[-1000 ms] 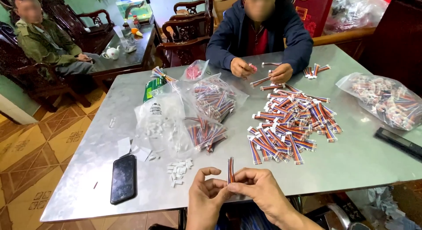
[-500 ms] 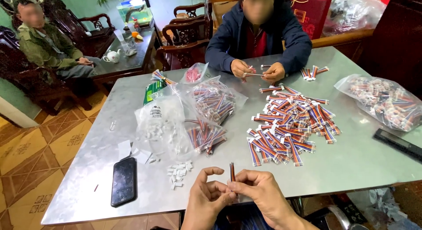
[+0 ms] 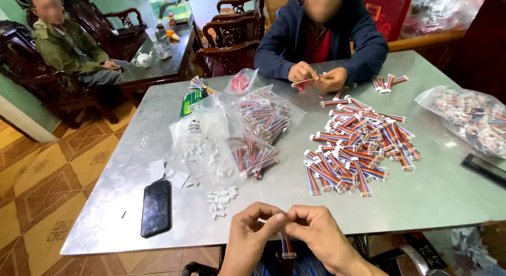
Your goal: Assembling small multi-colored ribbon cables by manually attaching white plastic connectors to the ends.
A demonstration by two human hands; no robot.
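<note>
Your left hand and right hand meet at the near edge of the desk, fingertips pinched together on the top end of a short striped wire lead; both grips are clenched on it and the rest hangs down below the desk edge. Looks like a white connector is going onto it, but the fingers hide the joint.

Progress, as I judge it: a big pile of finished leads with white ends lies centre-right, so plenty done. Plenty left too: a small heap of loose white connectors sits just ahead of your left hand, and clear bags are well stocked.

Packaging:
- clear bag of white connectors, white printed label on its front, left of centre
- two clear bags of striped wire, beside and behind it
- small clear bag with pink contents, far side
- green packet (half hidden behind the bags)
- large clear bag of mixed parts, right edge

Black phone lies flat near left. The person opposite works a lead with their own hands.
</note>
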